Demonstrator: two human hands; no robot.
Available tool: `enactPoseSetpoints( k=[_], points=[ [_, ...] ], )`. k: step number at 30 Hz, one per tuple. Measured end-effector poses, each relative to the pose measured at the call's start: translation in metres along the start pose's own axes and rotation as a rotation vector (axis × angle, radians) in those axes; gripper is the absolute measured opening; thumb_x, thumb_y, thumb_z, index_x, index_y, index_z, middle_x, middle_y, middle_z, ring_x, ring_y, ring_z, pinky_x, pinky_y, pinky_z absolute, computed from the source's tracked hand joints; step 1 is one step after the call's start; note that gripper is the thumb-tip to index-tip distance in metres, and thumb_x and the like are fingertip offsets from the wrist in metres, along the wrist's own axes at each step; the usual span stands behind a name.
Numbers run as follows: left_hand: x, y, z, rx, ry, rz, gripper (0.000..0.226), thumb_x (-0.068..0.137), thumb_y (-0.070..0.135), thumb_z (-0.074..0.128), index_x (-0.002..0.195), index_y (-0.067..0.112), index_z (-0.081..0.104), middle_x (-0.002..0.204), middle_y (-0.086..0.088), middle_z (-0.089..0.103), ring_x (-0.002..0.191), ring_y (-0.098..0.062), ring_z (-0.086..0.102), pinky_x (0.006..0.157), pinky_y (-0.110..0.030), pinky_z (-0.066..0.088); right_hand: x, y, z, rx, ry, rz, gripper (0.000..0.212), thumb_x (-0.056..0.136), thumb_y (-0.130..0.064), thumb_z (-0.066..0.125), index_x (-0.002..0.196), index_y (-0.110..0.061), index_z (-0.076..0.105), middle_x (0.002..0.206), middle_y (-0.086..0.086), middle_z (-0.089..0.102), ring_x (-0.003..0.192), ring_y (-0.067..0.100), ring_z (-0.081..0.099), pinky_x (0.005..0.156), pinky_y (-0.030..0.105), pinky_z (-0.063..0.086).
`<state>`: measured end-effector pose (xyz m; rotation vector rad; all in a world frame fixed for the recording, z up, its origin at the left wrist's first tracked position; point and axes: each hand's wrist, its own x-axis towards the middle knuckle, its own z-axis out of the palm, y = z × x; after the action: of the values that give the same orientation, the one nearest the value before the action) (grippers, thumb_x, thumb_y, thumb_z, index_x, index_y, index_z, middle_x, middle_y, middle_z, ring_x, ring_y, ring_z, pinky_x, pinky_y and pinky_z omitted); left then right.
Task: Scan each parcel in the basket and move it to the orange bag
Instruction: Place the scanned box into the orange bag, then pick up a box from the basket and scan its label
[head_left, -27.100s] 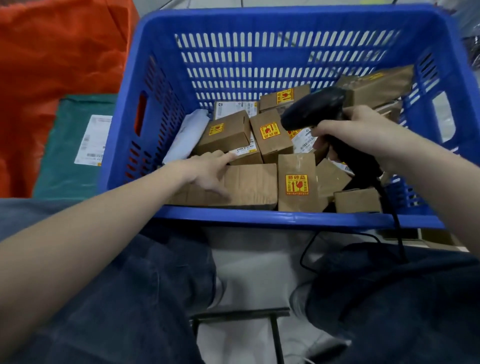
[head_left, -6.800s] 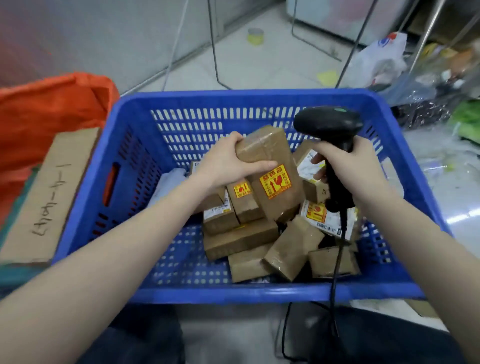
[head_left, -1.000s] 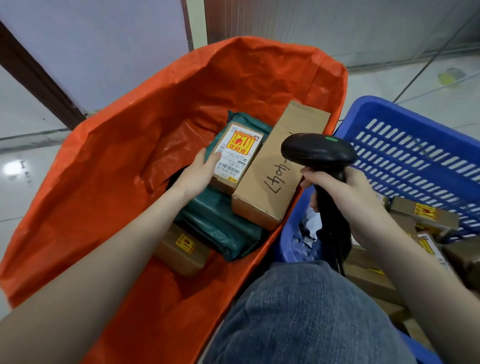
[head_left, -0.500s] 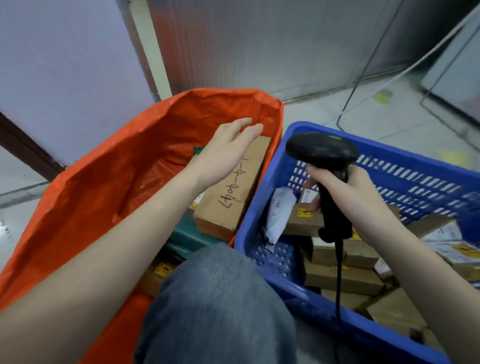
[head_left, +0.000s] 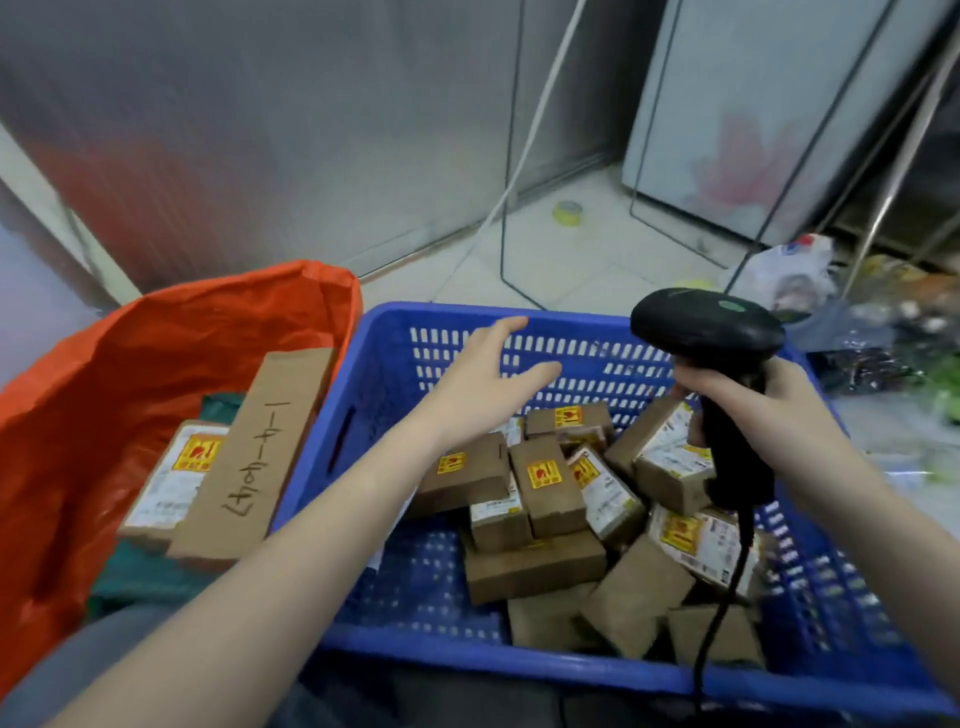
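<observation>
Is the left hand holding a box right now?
No, the left hand is open and empty above the blue basket, while the right hand grips the black scanner.

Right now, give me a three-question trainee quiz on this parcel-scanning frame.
1. True or false: the left hand holds a parcel.
2. What does the right hand grip? A) tape roll B) scanner C) parcel
3. Fill in: the long box with handwriting lies in the ____ bag, beside the blue basket.

Key: 1 false, its fingers are spread and empty over the basket; 2 B; 3 orange.
</observation>
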<state>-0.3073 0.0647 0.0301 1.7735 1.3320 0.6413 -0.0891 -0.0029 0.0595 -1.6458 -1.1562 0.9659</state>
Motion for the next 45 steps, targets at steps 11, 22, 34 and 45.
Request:
enactPoseSetpoints(
  k=[11,22,34,45],
  points=[
    [0.077,-0.008,0.156,0.081,-0.279,-0.104,0.075,0.089,0.045,0.062,0.15,0.022,0.024,0.154,0.002,0.029,0.131,-0.012,0.038,0.094,-0.024,0.032,0.037,0.092,-0.103,-0.049,0.043,0.122,0.011,0.087,-0.014,0.065,0.077,-0.011,0.062,0.051,0.009,0.055,0.05,0.021,0.051,0.046,0.024,0.042],
    [0.111,-0.075,0.259,0.068,-0.432,-0.314,0.104,0.066,0.06,0.076,0.147,0.02,0.025,0.146,-0.001,0.039,0.131,-0.018,0.04,0.109,-0.039,0.039,0.061,0.187,-0.1,0.033,0.033,0.312,0.021,0.086,-0.03,0.066,0.088,-0.011,0.061,0.052,0.005,0.058,0.047,0.014,0.054,0.058,0.032,0.043],
    [0.112,-0.074,0.275,0.2,-0.408,-0.296,0.1,0.066,0.062,0.076,0.144,0.022,0.027,0.145,-0.007,0.029,0.134,-0.024,0.032,0.11,-0.043,0.036,0.062,0.189,-0.095,0.033,0.044,0.346,0.02,0.088,-0.03,0.064,0.098,-0.013,0.063,0.053,0.002,0.061,0.048,0.008,0.057,0.057,0.027,0.044],
    [0.082,0.007,0.159,0.022,-0.114,-0.121,0.084,0.073,0.05,0.075,0.141,0.027,0.031,0.124,0.005,0.028,0.109,-0.01,0.041,0.089,-0.023,0.037,0.043,0.087,-0.09,0.185,0.127,0.104,0.013,0.085,-0.02,0.068,0.097,-0.02,0.062,0.068,-0.003,0.066,0.057,0.007,0.061,0.057,0.021,0.049]
  ],
)
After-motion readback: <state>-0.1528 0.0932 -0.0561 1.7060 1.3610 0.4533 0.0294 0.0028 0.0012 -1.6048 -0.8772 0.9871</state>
